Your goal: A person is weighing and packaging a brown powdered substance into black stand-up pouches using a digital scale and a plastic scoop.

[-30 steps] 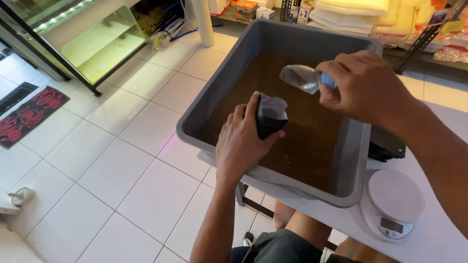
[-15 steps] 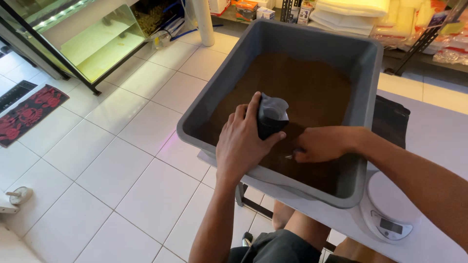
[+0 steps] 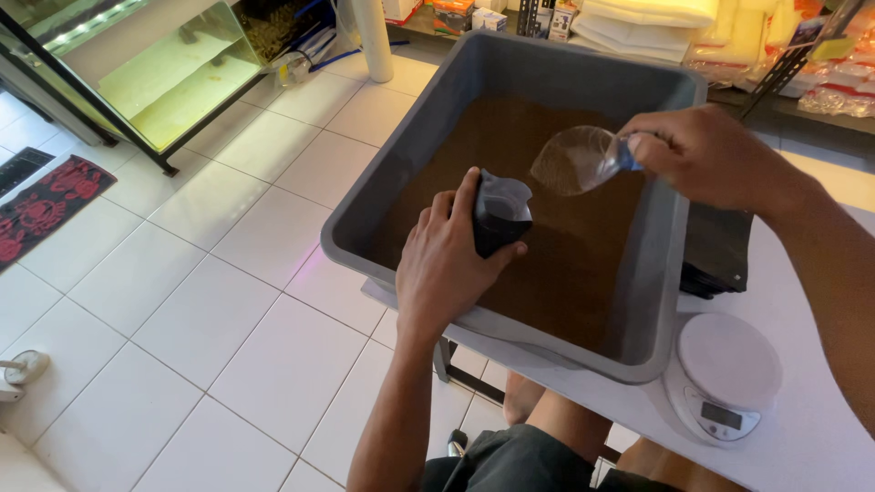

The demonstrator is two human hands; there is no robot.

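Note:
A large grey plastic tub (image 3: 383, 187) filled with brown granular material (image 3: 565, 264) rests on a white table. My left hand (image 3: 447, 264) holds a small black pouch (image 3: 499, 212) upright inside the tub, its mouth open at the top. My right hand (image 3: 702, 155) grips a clear plastic scoop (image 3: 572, 159) by its blue end, raised just above and to the right of the pouch's mouth. The scoop's bowl points toward the pouch.
A white digital kitchen scale (image 3: 725, 378) sits on the table (image 3: 820, 428) at the tub's near right corner. A stack of black pouches (image 3: 715, 251) lies right of the tub. A glass tank (image 3: 173, 73) and a red mat (image 3: 46, 205) are on the tiled floor at left.
My right hand dipped down into the brown material beside the pouch, then rose again with the scoop to above the pouch's mouth. My left hand kept the pouch in place.

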